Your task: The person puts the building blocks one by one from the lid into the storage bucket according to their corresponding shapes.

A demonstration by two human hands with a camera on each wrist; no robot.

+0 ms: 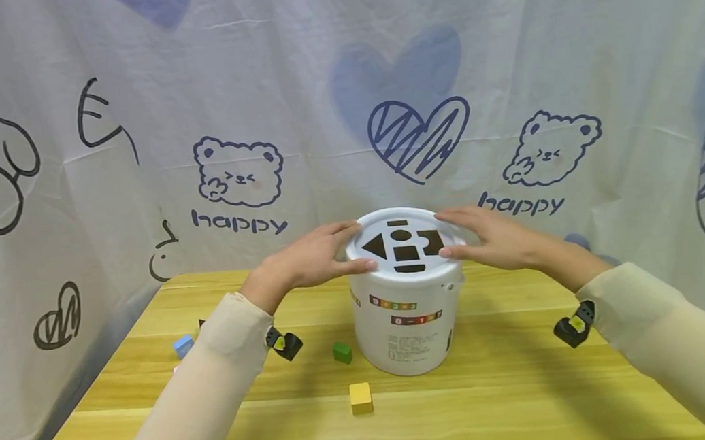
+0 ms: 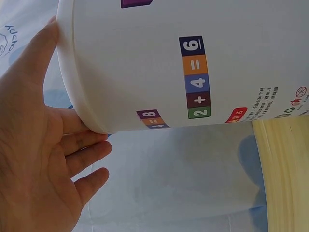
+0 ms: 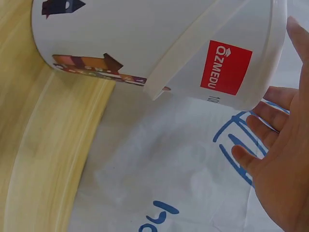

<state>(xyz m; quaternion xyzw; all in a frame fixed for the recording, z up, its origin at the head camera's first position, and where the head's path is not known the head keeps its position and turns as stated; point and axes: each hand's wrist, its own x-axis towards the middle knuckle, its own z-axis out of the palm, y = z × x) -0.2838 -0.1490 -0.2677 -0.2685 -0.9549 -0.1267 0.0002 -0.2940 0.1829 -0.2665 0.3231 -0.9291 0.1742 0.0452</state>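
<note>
bucket (image 1: 406,359) — white, with multicoloured strips (image 1: 417,318); cube (image 1: 361,400) — plain yellow

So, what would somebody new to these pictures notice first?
Probably the white bucket standing on the wooden table, its lid marked with dark shapes, while the left hand and right hand touch its rim from opposite sides. Next might come the yellow block and green block on the table near the bucket's base, then the cloth behind, printed with hearts and "happy" bears.
</note>
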